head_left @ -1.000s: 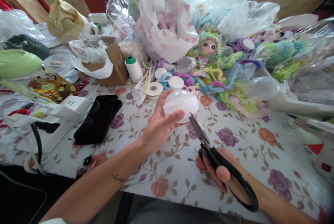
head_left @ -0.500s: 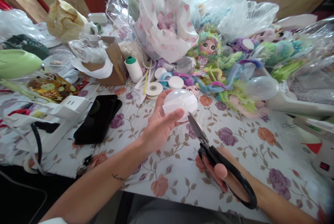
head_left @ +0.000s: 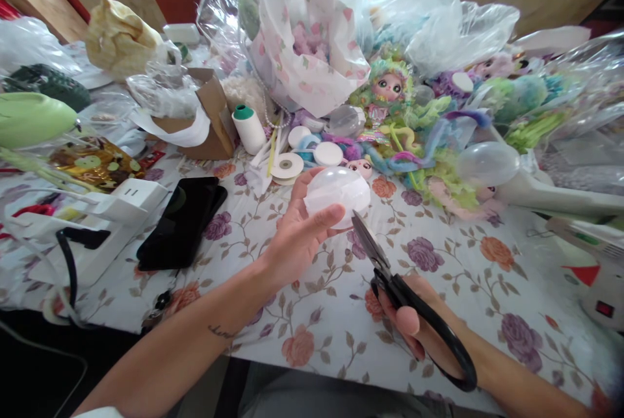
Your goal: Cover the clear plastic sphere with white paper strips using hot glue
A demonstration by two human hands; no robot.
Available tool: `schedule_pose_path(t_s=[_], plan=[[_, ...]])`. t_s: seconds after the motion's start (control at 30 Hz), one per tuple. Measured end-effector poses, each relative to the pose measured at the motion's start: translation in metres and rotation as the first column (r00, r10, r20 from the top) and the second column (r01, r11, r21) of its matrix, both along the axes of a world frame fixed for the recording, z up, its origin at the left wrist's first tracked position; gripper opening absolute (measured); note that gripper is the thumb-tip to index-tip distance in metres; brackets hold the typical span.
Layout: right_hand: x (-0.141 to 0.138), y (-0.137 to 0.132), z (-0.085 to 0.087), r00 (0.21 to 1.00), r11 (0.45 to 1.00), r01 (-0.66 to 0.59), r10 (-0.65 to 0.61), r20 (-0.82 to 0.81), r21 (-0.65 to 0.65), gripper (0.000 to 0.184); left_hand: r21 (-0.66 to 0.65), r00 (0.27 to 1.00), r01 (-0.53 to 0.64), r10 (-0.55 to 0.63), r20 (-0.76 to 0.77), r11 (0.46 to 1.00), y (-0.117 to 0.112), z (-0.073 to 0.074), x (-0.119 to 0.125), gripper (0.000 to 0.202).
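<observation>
While the left hand (head_left: 299, 236) cups the plastic shell (head_left: 336, 187), the right hand (head_left: 407, 322) grips scissors (head_left: 397, 291) whose tip (head_left: 356, 220), near the shell, is best guided clear of the left thumb (head_left: 333, 214).

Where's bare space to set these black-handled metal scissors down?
The white flowered tablecloth shows bare between your right hand and the red-switched white machine, and between your left hand and the near edge. Crowded: the far side, with colourful fluffy dolls and clear plastic bags.

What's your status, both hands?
Left hand gripping translucent rounded plastic shell. Right hand holding black-handled metal scissors, tips at shell's edge, contact unclear. Pale pink doll face just beyond shell, not blocking scissors.
</observation>
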State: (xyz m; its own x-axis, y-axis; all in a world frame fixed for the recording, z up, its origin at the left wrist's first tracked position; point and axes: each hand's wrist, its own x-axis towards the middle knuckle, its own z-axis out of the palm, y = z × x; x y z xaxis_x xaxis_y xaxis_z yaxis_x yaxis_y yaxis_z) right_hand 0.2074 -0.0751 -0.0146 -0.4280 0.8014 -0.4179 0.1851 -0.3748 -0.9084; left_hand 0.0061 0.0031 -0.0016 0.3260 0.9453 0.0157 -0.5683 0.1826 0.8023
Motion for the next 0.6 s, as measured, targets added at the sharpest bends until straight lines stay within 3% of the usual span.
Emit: schedule_pose_path(t_s=[0.23, 0.4, 0.6], plan=[[-0.0017, 0.0, -0.0019, 1.0, 0.999, 0.03, -0.029, 0.009, -0.044, 0.077, -0.002, 1.0, -0.01, 0.01, -0.002, 1.0, -0.0006, 0.0009, 0.0, 0.056], [0.005, 0.0008, -0.0047, 0.998, 0.995, -0.053, 0.05, 0.042, 0.087, 0.078, 0.002, 0.999, -0.031, 0.031, -0.014, 1.0, -0.0015, 0.0011, -0.0002, 0.053], [0.0025, 0.0023, 0.0027, 0.997, 0.993, -0.058, 0.053, 0.051, 0.103, 0.078, 0.006, 0.999, -0.035, 0.035, -0.036, 0.999, -0.0008, -0.0008, -0.0006, 0.055]])
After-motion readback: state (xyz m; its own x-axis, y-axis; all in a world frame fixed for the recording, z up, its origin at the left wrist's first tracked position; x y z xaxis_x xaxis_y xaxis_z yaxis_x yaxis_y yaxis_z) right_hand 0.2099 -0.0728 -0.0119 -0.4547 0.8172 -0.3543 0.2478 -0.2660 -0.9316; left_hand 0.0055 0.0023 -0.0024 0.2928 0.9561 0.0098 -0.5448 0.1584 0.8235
